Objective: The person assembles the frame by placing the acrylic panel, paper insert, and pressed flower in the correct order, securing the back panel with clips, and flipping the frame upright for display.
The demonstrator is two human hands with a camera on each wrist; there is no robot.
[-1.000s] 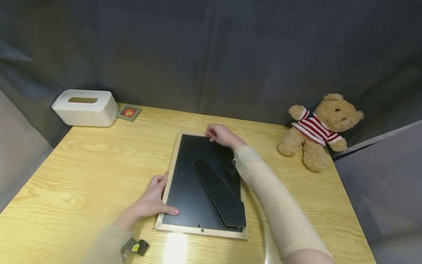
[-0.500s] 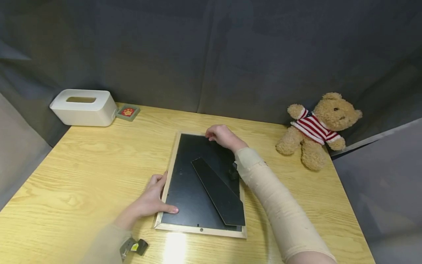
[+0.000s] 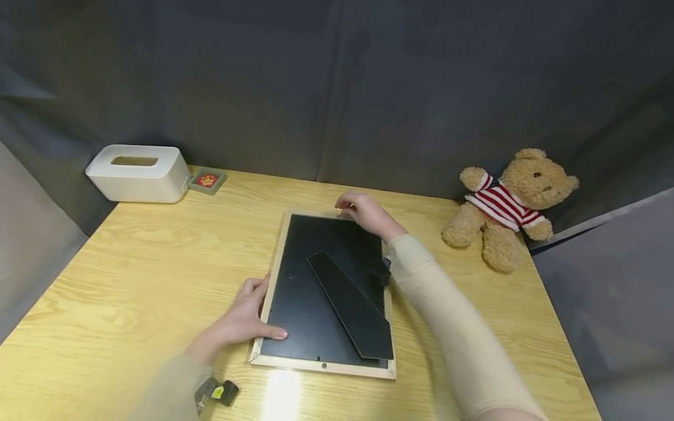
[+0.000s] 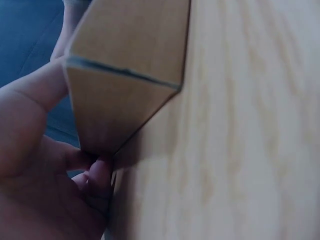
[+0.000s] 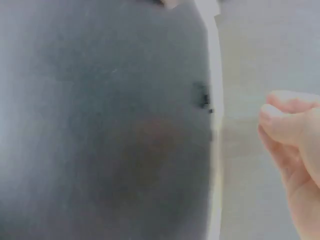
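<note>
A picture frame (image 3: 358,371) with a pale wooden rim lies back side up on the table. Its black backing board (image 3: 295,304) carries a black easel stand (image 3: 353,310) set at a slant. My left hand (image 3: 247,316) grips the frame's left side, thumb over the backing and fingers along the outer edge; the left wrist view shows a mitred corner beside the fingers. Over the far edge hovers my right hand (image 3: 365,213), fingers loosely bent. In the right wrist view it is apart from the rim, near a small dark tab (image 5: 204,97), holding nothing visible.
At the back left stand a white tissue box (image 3: 138,181) and a small grey square (image 3: 207,180) with a red paw pattern. A teddy bear (image 3: 508,204) in a striped shirt sits at the back right. Dark cloth (image 3: 253,88) hangs behind the table.
My right hand has shifted slightly right and away from me, off the backing's far edge, and its fingers have loosened. The left hand keeps its grip and the frame has stayed in place.
</note>
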